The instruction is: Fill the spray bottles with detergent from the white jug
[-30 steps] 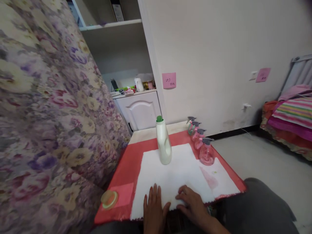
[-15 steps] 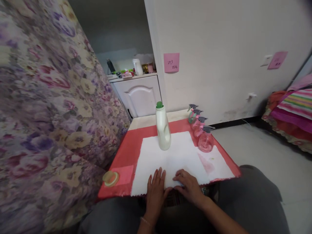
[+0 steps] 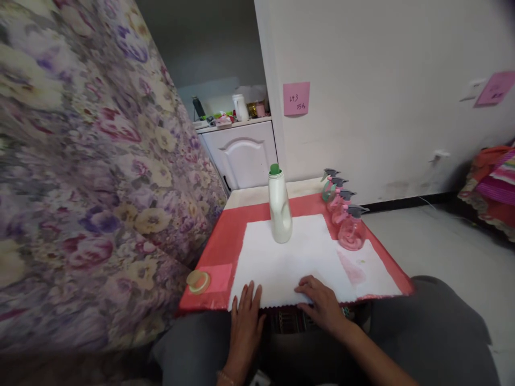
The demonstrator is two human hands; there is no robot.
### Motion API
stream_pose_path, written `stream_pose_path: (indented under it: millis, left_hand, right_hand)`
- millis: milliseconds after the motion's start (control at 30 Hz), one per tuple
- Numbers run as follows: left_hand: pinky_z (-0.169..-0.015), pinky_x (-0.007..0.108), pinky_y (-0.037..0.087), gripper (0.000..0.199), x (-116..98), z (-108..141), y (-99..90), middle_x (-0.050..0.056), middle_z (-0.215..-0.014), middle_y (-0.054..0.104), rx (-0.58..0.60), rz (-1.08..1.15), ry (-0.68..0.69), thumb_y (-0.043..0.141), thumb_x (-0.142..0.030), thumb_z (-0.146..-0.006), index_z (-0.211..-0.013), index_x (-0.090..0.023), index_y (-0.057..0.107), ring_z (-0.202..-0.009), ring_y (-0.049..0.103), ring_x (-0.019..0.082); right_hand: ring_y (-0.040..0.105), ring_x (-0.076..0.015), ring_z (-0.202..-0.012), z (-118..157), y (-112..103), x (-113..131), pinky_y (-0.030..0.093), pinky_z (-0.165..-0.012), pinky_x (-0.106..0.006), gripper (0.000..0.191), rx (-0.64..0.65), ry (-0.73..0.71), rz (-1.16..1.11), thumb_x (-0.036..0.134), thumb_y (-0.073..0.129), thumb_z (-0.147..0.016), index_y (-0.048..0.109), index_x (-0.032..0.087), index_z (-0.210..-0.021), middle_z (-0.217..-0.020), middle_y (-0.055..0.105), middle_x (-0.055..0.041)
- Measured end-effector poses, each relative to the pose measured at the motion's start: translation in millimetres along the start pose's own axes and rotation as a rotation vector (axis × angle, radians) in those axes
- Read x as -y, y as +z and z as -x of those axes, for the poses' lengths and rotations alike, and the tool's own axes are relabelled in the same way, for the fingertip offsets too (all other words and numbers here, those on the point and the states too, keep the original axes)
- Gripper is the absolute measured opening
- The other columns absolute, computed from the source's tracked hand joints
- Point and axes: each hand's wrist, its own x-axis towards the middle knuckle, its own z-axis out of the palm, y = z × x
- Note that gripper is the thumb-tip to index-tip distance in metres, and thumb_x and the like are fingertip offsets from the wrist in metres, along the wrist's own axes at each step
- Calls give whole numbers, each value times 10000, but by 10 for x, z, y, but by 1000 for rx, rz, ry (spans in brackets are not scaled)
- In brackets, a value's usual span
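My left hand (image 3: 246,320) lies flat at the near left edge of a white cloth (image 3: 289,262), its fingers stretched out over the edge. Farther right, my right hand (image 3: 322,304) rests on the same edge with loosely bent fingers and nothing visible in them. A pale green detergent bottle (image 3: 280,212) with a green top stands upright on the far part of the cloth, away from both hands. Left of my left hand, a roll of tape (image 3: 198,282) sits partly on a pink paper (image 3: 220,277); a round pale piece on it is hard to make out.
Several spray bottles (image 3: 351,234) stand in a row along the right side of the red-covered table (image 3: 219,231). A stained white sheet (image 3: 382,276) lies before them. A floral curtain (image 3: 132,177) hangs close on the left. Behind are a white cabinet (image 3: 245,158) and a wall.
My left hand has slid leftward along the cloth's near edge, widening the gap between the hands. My right hand has stayed at about the same spot. The view has turned slightly left.
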Motion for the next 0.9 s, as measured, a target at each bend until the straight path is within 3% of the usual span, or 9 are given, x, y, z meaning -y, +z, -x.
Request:
stream_pose_path:
  millis: [133,267,467,667,900]
  left_hand:
    - [-1142,491,304,676,93,143,-4,71,-1558,354,6,35,-9,403,-53,-862,-1490,-264,272,-1441,289,233]
    - [-1101,431,387,569,226,210,58,72,-1487,458,-59,106,-24,380,-66,-887,-1424,-255,397,-1379,404,214]
    - [-916,404,522,296,430,145,9,103,-1173,621,-144,145,-36,408,-142,-915,-1145,-196,586,-1089,601,229]
    - [-763,354,491,192,397,12,-207,41,-888,627,-82,106,-36,438,-123,-911,-887,-214,605,-837,590,212]
    - [-791,365,439,193,375,27,-268,34,-865,625,-57,75,-26,462,-77,-884,-884,-206,606,-822,564,215]
  right_hand:
    - [609,-216,-998,2,-5,11,512,-830,-329,344,-5,4,-1,141,689,-764,628,250,-1085,-1128,610,-61]
    - [609,-217,-1001,5,-8,12,513,-826,-327,363,-7,2,-6,118,696,-745,631,249,-1078,-1134,610,-61]
    - [618,-225,-998,17,-8,-3,514,-829,-336,378,-10,-6,-7,102,681,-735,631,246,-1081,-1140,611,-66]
    - [614,-222,-1005,6,-15,12,515,-836,-338,369,-8,-9,-18,96,661,-746,628,250,-1079,-1129,612,-65]
    - [610,-228,-1011,20,17,-2,515,-830,-344,341,-6,-15,4,111,649,-777,626,251,-1086,-1131,611,-72]
